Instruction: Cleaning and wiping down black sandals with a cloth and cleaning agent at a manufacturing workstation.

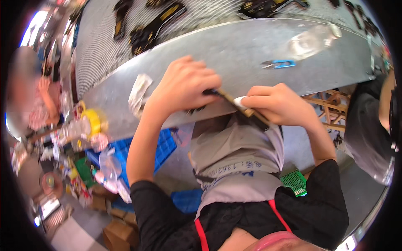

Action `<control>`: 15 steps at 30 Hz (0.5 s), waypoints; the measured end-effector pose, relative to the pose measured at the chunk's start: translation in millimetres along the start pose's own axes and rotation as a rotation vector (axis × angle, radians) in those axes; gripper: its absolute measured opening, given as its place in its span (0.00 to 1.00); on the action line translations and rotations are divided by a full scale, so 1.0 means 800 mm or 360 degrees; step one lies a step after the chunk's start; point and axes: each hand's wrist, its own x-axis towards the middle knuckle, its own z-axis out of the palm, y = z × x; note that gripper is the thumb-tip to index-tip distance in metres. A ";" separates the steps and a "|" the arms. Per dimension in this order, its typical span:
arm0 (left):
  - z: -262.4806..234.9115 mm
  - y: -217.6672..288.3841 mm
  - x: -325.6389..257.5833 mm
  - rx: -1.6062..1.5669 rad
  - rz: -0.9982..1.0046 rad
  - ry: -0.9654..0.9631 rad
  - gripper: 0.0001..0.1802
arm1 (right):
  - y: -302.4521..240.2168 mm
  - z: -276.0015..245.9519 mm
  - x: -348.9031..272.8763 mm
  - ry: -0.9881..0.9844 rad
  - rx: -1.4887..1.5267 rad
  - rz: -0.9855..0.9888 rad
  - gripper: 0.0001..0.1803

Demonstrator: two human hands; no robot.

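Grey metal workbench (234, 46), bearing blue-handled snips (284, 63) and a clear bottle (312, 42). One narrow dark-and-brown strip (229, 99), slanting across the bench's near edge: left hand (186, 85), fingers curled round its upper end; right hand (279, 103), fingertips pinching a white wad (239, 101) beside it.

The left hand (184, 85) hides one end of the narrow brown strip (228, 98), its own fingertips mostly out of sight; the right hand (279, 104) covers part of a white piece (239, 101) (too little shows to name it). The clear bottle (310, 42) is blurred. Dark pieces (273, 7) are cut by the upper edge, a co-worker (366, 129) by the dark right rim, and clutter (79, 180) at left blurs together.
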 end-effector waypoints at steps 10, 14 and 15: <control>-0.002 0.009 0.006 -0.0061 -0.0097 -0.0084 0.14 | 0.037 -0.121 -0.061 0.1867 -0.0929 0.0325 0.23; -0.005 0.007 0.006 -0.0039 -0.0128 -0.0106 0.14 | 0.063 -0.119 -0.054 0.1769 -0.1122 0.0644 0.23; -0.005 0.008 0.008 -0.0048 -0.0136 -0.0096 0.13 | 0.070 -0.115 -0.053 0.1775 -0.1005 0.0682 0.23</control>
